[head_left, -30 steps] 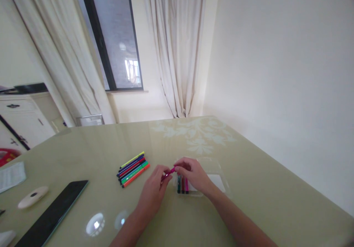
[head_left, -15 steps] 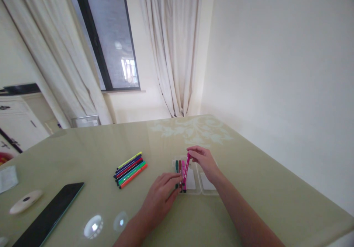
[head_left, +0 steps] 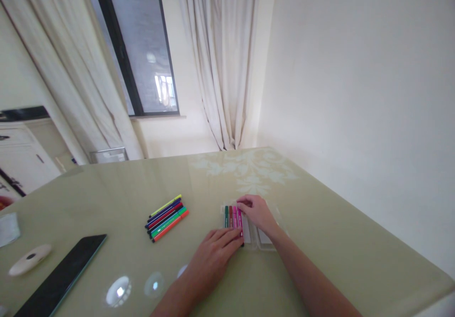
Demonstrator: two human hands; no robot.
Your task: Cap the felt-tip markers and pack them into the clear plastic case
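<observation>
My right hand (head_left: 256, 212) is closed in a pinch on the upper end of a magenta marker (head_left: 240, 221), which lies in line in an open clear plastic case (head_left: 253, 243). Left of it in the case are a pink marker (head_left: 235, 216), a brown marker (head_left: 231, 217) and a dark green marker (head_left: 226, 217). My left hand (head_left: 217, 250) rests palm down with fingers stretched over the lower ends of these markers, its fingertips at the magenta one. That hand hides part of the case's near edge.
Several loose markers (head_left: 167, 218) lie side by side on the table (head_left: 142, 189), left of the case. Farther left are a dark phone-like slab (head_left: 62, 276), an oval white object (head_left: 30, 260) and a pale packet (head_left: 9, 229). A wall rises along the right side.
My right hand has lowered the magenta marker from a tilt into the case, beside the pink one. My left hand has moved right across the markers' lower ends.
</observation>
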